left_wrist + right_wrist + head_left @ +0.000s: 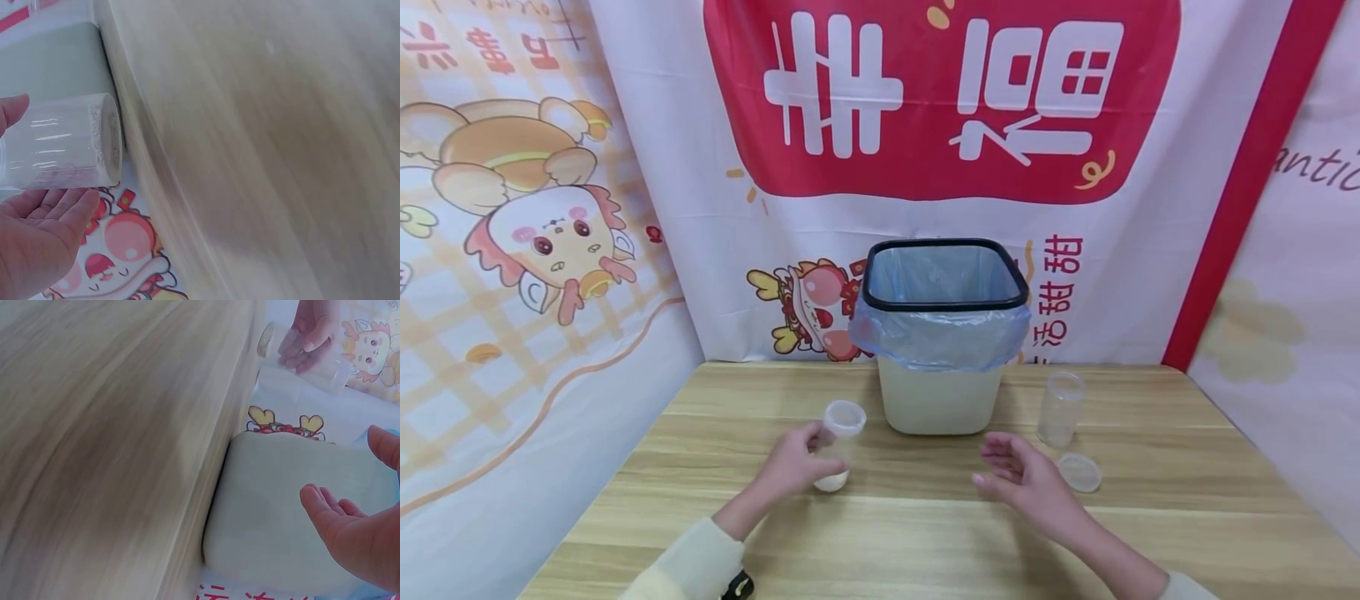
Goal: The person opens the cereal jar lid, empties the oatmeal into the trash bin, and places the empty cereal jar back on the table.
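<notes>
My left hand is around a clear plastic jar, thumb on one side and fingers on the other. The jar stands upright over the table, with a whitish layer at its bottom. In the left wrist view the jar shows grainy residue near its base, with the thumb and fingers of the left hand on opposite sides. Nothing is in my right hand, which hovers in front of the bin with fingers loosely bent and thumb apart. The right wrist view shows this hand near the bin wall.
A pale bin with a black rim and bluish liner stands at the back middle of the wooden table. To its right are a second clear jar and a round translucent lid. Printed cloth hangs behind.
</notes>
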Demonstrator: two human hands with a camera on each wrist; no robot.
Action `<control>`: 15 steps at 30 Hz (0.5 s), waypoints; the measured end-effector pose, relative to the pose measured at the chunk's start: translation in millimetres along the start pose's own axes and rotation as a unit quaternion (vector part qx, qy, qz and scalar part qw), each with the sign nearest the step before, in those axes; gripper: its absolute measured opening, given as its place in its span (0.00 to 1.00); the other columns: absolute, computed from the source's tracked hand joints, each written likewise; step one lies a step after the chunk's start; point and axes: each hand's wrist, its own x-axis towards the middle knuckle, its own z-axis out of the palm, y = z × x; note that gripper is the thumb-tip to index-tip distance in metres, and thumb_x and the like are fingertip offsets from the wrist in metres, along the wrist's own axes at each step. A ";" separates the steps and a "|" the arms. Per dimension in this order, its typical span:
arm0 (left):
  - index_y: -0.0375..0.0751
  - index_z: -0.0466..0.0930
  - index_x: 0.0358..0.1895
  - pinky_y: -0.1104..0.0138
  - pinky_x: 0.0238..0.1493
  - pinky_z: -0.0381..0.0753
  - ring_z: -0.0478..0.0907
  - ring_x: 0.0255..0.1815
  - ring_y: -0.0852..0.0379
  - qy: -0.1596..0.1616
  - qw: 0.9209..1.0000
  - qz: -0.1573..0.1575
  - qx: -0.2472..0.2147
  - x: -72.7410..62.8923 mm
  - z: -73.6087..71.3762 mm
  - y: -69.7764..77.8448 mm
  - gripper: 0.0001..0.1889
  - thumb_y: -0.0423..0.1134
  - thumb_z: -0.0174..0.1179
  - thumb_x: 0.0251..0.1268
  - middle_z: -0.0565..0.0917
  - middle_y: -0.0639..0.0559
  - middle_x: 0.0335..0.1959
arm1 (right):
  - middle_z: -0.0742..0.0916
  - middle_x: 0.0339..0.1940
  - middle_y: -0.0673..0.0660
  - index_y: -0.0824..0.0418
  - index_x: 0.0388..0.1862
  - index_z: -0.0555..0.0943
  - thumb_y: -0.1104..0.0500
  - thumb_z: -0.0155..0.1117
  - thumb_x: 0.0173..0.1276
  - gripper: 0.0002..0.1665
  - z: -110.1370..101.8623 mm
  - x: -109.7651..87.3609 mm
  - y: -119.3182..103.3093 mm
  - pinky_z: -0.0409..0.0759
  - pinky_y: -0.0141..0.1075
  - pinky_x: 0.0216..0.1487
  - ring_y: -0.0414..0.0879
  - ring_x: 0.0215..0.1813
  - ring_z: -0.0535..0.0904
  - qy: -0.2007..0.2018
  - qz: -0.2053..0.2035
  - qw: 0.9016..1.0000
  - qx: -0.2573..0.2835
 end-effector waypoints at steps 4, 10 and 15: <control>0.33 0.80 0.48 0.52 0.51 0.80 0.79 0.48 0.44 -0.020 0.999 0.025 -0.002 -4.3 5.4 9.7 0.27 0.42 0.76 0.44 0.83 0.42 0.45 | 0.81 0.55 0.65 0.73 0.61 0.71 0.64 0.73 0.58 0.34 5.5 1.1 -4.3 0.75 0.43 0.60 0.61 0.59 0.76 0.003 -0.008 1.000 0.016; 0.31 0.79 0.50 0.52 0.49 0.80 0.79 0.46 0.46 -0.045 0.998 0.053 0.008 -11.6 16.0 23.5 0.29 0.44 0.76 0.44 0.83 0.42 0.44 | 0.81 0.56 0.65 0.74 0.61 0.70 0.65 0.72 0.59 0.33 15.1 2.1 -13.6 0.75 0.43 0.60 0.58 0.59 0.76 0.005 -0.017 0.999 0.049; 0.33 0.79 0.52 0.56 0.47 0.81 0.79 0.44 0.52 -0.050 0.995 0.089 0.025 -16.3 26.7 31.9 0.31 0.44 0.76 0.43 0.82 0.46 0.44 | 0.81 0.55 0.64 0.73 0.61 0.71 0.66 0.71 0.60 0.32 25.3 2.2 -19.9 0.75 0.43 0.60 0.55 0.58 0.77 0.012 -0.018 0.997 0.075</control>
